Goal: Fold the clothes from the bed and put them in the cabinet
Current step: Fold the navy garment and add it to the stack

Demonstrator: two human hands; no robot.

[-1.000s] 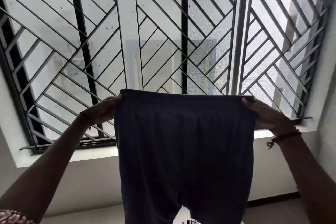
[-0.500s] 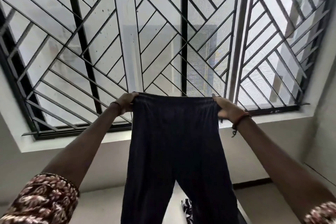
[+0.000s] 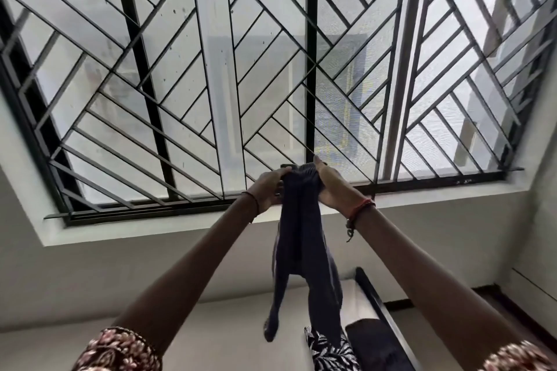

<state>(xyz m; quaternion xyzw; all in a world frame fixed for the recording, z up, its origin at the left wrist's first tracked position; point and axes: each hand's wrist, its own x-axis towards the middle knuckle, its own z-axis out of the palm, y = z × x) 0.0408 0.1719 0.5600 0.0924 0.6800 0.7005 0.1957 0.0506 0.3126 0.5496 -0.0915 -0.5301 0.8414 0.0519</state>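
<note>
A pair of dark navy trousers [image 3: 301, 256] hangs folded lengthwise in front of the window, both legs dangling together. My left hand [image 3: 269, 190] grips the waistband from the left. My right hand [image 3: 330, 187] grips it from the right. The two hands are pressed close together at the top of the trousers, arms stretched out. The waistband is bunched between the palms.
A large barred window [image 3: 211, 69] fills the upper view, with a white sill [image 3: 150, 229] below. At the bottom right lie a black-and-white patterned garment [image 3: 330, 352] and a dark cloth [image 3: 376, 343] beside a dark bed edge [image 3: 379, 304].
My hands have come together, bringing the two sides of the waistband against each other, so the spread trousers are now folded in half lengthwise. The arms have stretched farther out.
</note>
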